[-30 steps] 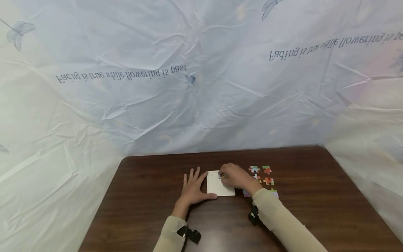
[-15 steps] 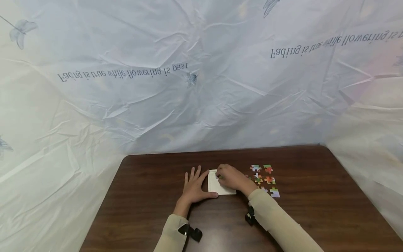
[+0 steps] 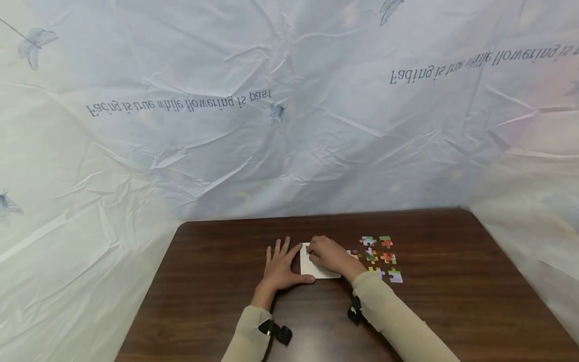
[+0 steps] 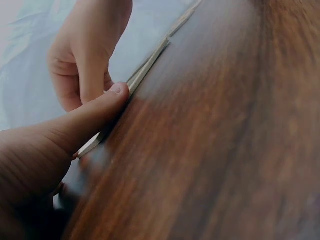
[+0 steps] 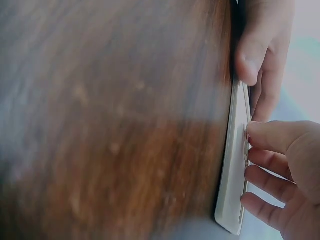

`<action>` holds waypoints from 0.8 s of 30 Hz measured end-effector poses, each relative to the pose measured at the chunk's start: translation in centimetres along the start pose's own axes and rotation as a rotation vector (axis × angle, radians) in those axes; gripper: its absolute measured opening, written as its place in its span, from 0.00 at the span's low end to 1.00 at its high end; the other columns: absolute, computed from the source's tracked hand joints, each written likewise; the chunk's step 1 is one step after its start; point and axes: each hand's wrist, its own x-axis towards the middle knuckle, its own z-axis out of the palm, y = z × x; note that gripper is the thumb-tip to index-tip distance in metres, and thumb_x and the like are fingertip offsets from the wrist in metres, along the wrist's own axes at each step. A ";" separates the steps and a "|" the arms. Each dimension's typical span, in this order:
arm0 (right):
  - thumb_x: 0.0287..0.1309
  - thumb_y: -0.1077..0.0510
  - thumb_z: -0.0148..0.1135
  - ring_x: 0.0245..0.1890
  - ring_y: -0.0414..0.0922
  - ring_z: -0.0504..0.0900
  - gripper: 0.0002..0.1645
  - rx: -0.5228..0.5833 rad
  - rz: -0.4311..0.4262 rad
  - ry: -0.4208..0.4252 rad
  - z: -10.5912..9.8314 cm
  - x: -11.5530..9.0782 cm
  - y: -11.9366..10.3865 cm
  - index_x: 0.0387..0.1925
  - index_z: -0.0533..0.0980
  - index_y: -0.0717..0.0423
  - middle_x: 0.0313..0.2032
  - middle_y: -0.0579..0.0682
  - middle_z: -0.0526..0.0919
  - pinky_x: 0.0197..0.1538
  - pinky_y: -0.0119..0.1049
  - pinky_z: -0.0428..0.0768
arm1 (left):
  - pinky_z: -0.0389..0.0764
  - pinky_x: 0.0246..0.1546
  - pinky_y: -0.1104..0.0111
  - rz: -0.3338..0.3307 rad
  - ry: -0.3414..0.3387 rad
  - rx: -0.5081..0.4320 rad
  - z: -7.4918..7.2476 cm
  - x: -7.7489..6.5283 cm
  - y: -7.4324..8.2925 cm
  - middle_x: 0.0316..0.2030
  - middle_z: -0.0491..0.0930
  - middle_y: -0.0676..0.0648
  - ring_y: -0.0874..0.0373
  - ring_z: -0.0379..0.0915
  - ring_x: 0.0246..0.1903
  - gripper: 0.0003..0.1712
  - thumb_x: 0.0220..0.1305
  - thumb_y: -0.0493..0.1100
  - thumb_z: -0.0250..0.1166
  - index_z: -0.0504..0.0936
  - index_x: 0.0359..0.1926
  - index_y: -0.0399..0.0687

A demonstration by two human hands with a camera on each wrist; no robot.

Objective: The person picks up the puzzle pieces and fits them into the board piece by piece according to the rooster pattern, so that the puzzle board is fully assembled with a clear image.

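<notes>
A thin white puzzle tray point(image 3: 312, 271) with a raised rim lies flat on the table. My left hand point(image 3: 279, 271) has its fingers spread, and its thumb and index finger touch the tray's left side. My right hand point(image 3: 329, 253) pinches a small jigsaw piece point(image 3: 308, 250) at the tray's upper left; the fingers cover most of it. In the right wrist view, my right hand's fingertips point(image 5: 254, 129) are down at the tray point(image 5: 231, 185). The left wrist view shows my left thumb point(image 4: 112, 97) against the tray's near edge.
Several loose jigsaw pieces point(image 3: 388, 258) lie in rows right of the tray, partly behind my right wrist. The brown wooden table point(image 3: 203, 286) meets pale printed sheeting point(image 3: 289, 166) at its back and sides.
My right hand has slid slightly left across the tray with the jigsaw piece, toward the upper left corner. More loose pieces show beside its wrist. My left hand stays against the tray.
</notes>
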 end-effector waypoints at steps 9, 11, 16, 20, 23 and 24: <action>0.71 0.63 0.65 0.49 0.56 0.83 0.13 0.044 -0.006 -0.001 0.2 0.1 -0.5 0.52 0.86 0.63 0.49 0.57 0.85 0.50 0.54 0.84 | 0.34 0.78 0.35 -0.004 0.006 0.007 -0.3 -0.2 0.3 0.84 0.44 0.40 0.35 0.31 0.83 0.66 0.50 0.78 0.75 0.61 0.83 0.58; 0.71 0.63 0.65 0.51 0.58 0.83 0.13 0.049 -0.011 -0.005 0.2 0.1 -0.5 0.53 0.86 0.63 0.51 0.58 0.85 0.51 0.56 0.84 | 0.34 0.78 0.35 -0.004 0.009 0.008 -0.3 -0.2 0.3 0.84 0.44 0.40 0.35 0.31 0.83 0.66 0.50 0.78 0.75 0.61 0.83 0.59; 0.72 0.62 0.65 0.55 0.59 0.82 0.14 0.070 0.006 -0.023 0.3 0.1 -0.5 0.55 0.86 0.61 0.56 0.59 0.83 0.54 0.57 0.83 | 0.34 0.78 0.35 0.000 0.007 0.003 -0.4 -0.3 0.2 0.84 0.44 0.40 0.35 0.31 0.83 0.66 0.50 0.78 0.76 0.61 0.83 0.59; 0.73 0.61 0.65 0.53 0.57 0.82 0.14 0.095 0.027 -0.022 0.2 0.1 -0.6 0.55 0.86 0.61 0.54 0.58 0.82 0.53 0.56 0.83 | 0.32 0.78 0.35 -0.002 -0.001 -0.009 -0.5 -0.3 0.3 0.84 0.43 0.40 0.35 0.30 0.83 0.66 0.50 0.78 0.75 0.60 0.84 0.59; 0.73 0.61 0.64 0.51 0.57 0.82 0.15 0.112 0.031 -0.021 0.1 0.1 -0.7 0.56 0.85 0.62 0.52 0.58 0.82 0.52 0.57 0.82 | 0.32 0.78 0.35 -0.002 -0.003 -0.014 -0.5 -0.3 0.3 0.84 0.43 0.40 0.35 0.30 0.83 0.66 0.50 0.78 0.76 0.60 0.84 0.58; 0.73 0.61 0.64 0.51 0.57 0.82 0.15 0.117 0.029 -0.020 0.0 0.1 -0.7 0.56 0.85 0.62 0.52 0.58 0.82 0.52 0.57 0.82 | 0.33 0.78 0.34 0.000 -0.001 -0.013 -0.5 -0.3 0.3 0.84 0.43 0.39 0.35 0.30 0.83 0.66 0.50 0.77 0.76 0.61 0.83 0.57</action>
